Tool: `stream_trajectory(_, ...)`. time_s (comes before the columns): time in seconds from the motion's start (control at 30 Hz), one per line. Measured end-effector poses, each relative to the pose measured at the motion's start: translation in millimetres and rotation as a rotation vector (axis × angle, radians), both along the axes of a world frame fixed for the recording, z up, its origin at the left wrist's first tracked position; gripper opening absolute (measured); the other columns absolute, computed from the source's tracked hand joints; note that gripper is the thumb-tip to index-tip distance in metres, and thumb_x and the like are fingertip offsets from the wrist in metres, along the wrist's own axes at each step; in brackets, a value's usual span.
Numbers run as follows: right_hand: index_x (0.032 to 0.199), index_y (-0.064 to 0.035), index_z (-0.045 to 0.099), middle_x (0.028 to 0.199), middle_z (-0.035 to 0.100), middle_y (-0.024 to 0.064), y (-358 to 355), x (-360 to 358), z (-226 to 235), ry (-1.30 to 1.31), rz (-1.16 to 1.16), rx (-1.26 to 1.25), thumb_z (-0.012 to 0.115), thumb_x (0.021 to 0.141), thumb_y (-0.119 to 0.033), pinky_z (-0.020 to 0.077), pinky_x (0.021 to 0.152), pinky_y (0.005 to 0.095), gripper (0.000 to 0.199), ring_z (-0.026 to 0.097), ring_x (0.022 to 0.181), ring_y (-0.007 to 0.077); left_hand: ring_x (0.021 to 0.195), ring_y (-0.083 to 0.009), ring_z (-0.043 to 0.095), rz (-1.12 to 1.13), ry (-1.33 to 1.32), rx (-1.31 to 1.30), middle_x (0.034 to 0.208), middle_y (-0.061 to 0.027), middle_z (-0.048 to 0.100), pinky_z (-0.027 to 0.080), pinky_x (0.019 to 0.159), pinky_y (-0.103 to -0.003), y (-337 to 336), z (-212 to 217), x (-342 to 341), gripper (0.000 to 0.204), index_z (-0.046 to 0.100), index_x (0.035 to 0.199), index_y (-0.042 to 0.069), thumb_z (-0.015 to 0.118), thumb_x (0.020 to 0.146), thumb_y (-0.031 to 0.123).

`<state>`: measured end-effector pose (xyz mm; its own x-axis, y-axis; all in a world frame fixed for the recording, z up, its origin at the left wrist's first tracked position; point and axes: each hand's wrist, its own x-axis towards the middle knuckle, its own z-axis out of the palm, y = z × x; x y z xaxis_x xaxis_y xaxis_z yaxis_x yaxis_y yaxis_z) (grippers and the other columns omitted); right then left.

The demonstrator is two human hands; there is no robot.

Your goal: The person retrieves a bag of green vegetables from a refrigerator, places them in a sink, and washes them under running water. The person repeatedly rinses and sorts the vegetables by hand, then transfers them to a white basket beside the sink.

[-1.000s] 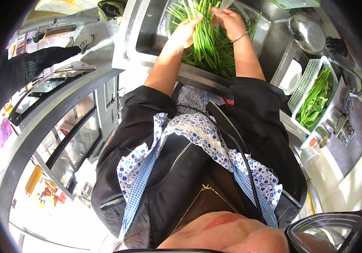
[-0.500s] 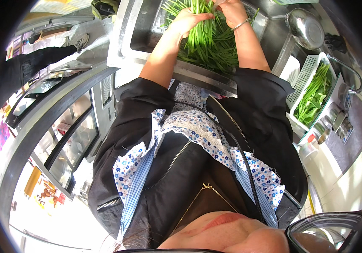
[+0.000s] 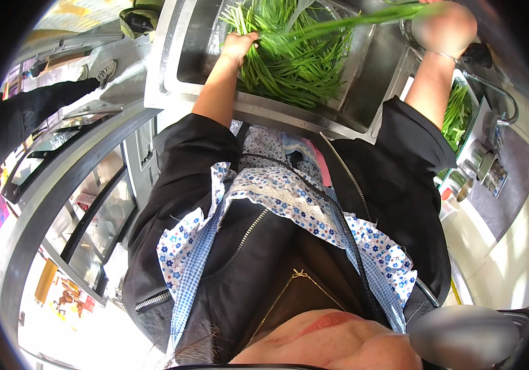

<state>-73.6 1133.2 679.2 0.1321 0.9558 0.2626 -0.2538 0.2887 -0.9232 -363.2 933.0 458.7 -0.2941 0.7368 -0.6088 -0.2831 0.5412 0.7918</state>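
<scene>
A large heap of long green chives (image 3: pixel 301 74) lies in the steel sink (image 3: pixel 363 98) in front of me. My left hand (image 3: pixel 240 48) is closed round the stem ends of a bunch at the heap's left side. Stretched out to the far right, my right hand (image 3: pixel 446 28) is smeared, with its fingers partly cut off by the upper edge. A thin band of long green blades (image 3: pixel 369 18) runs through the air from the heap to that hand, which grips its end. A pale translucent strip (image 3: pixel 299 13) shows above the heap; I cannot tell what it is.
Right of the sink, a basket of leafy greens (image 3: pixel 457 114) is partly hidden by my right sleeve. A curved metal tap (image 3: pixel 511 102) and small metal containers (image 3: pixel 479 161) are beside it. At the left, a person's dark-trousered leg (image 3: pixel 42 92) shows beyond a counter.
My hands were close together over the chives. My right hand has swung far right, drawing long blades out; my left hand has shifted left and down with its bunch.
</scene>
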Motion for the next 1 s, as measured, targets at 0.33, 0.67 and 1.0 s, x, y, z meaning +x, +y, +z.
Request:
stream_trajectory(0.33, 0.095, -0.0026, 0.061, 0.076, 0.057, 0.0025, -87.4, -104.8, -135.4, -0.316, 0.696, -0.48, 0.066, 0.087, -0.027, 0.0444, 0.058, 0.0225, 0.026, 0.051, 0.061, 0.0091, 0.081, -0.0154, 0.059, -0.352, -0.643, 0.374, 0.104, -0.0094, 0.061, 0.054, 0.071, -0.03, 15.5, 62.6, 32.3, 0.03, 0.056, 0.116, -0.001, 0.056, 0.087, 0.008)
stream_trajectory(0.67, 0.091, 0.0011, 0.063, 0.071, 0.057, 0.0018, -81.4, -103.1, -138.5, -0.073, 0.658, -0.571, 0.056, 0.091, -0.011, 0.038, 0.046, 0.0215, 0.014, 0.047, 0.054, 0.0081, 0.098, -0.024, 0.06, -0.223, -0.867, 0.441, 0.118, -0.0208, 0.057, 0.052, 0.083, -0.034, 4.3, 60.7, 24.9, 0.044, 0.045, 0.129, -0.001, 0.054, 0.093, 0.021)
stream_trajectory(1.0, 0.082, -0.0055, 0.063, 0.061, 0.051, -0.004, -77.5, -115.7, -135.3, -0.377, 0.647, -0.528, 0.064, 0.088, -0.023, 0.0331, 0.045, 0.0223, 0.019, 0.042, 0.049, 0.0064, 0.076, -0.0143, 0.059, -0.194, -0.726, 0.321, 0.101, -0.0091, 0.063, 0.052, 0.068, -0.027, 2.7, 58.9, 30.0, 0.032, 0.054, 0.119, 0.004, 0.059, 0.09, 0.018)
